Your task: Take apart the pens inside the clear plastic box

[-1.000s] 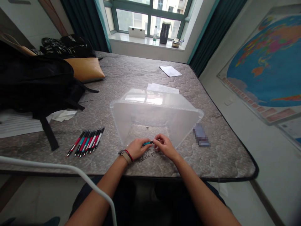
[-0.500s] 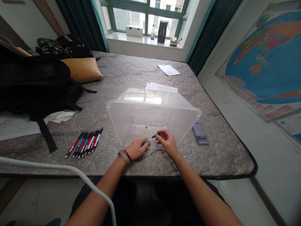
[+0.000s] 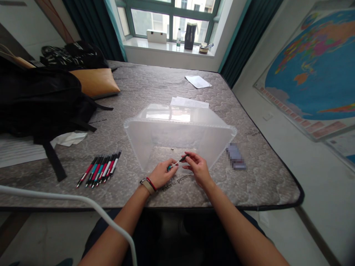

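Note:
Between my hands, at the mouth of a clear plastic bin [image 3: 180,135] lying on its side, is a pen in parts. My left hand [image 3: 163,173] is closed on the teal pen barrel [image 3: 169,168]. A thin pale refill [image 3: 175,163] spans the gap between the hands. In the fingertips of my right hand [image 3: 198,168] is the black grip section [image 3: 183,158] of the pen. Deeper inside the bin lies a tiny dark piece [image 3: 172,149], too small to name. Off to the left, several red, teal and white pens [image 3: 99,168] lie side by side.
A blurred-out object [image 3: 235,156] sits right of the bin. White papers [image 3: 190,102] lie behind it. A black backpack [image 3: 41,99] and a tan cushion [image 3: 95,82] fill the left side. A white tube [image 3: 69,197] crosses the lower left foreground.
The black grip section and the refill have tilted slightly between my hands, and my right fingers have shifted a little. The camera view has moved slightly; the rest stays in place.

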`<state>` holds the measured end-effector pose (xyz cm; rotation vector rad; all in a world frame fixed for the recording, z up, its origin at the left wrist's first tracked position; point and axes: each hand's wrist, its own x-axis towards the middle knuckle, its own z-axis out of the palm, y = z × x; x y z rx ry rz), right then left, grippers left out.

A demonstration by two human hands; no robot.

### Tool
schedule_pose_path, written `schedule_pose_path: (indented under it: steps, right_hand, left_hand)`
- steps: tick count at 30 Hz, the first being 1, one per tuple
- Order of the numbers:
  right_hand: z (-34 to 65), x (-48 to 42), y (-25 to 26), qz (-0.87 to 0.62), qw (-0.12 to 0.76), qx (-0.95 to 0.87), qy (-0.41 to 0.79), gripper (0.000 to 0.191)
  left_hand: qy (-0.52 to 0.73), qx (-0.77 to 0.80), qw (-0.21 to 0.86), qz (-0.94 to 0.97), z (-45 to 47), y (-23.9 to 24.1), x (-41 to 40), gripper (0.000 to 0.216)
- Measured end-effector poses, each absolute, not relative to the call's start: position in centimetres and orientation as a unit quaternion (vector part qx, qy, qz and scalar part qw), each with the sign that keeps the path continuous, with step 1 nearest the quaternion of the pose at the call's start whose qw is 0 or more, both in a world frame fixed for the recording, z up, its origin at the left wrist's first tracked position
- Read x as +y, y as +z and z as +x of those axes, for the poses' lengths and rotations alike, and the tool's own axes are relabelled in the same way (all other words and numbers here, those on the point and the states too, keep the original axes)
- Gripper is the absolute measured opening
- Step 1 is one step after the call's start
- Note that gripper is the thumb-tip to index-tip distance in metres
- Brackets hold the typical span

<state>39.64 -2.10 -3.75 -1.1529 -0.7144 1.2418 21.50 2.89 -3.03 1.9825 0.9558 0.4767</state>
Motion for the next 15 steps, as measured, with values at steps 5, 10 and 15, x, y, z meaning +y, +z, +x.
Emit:
schedule_pose_path:
  steps: [5,10,15]
  right_hand:
    - [38.9,-2.2,-4.0,-0.5,0.574,-0.348,0.547,0.036]
    - [39.4,-2.1,-3.6,-0.527,0.59,-0.331,0.514,0.037]
    - [40.1,-2.1,-3.2,-0.523,0.638,-0.283,0.489,0.034]
  left_hand:
    - [0.209,0.365,0.468,0.777,22.0,-2.9,2.5,0.034]
    - [0.202,0.373,0.463,0.779,21.9,-3.0,2.7,0.04]
    - [0.202,0.38,0.469,0.771,21.8,-3.0,2.8,0.041]
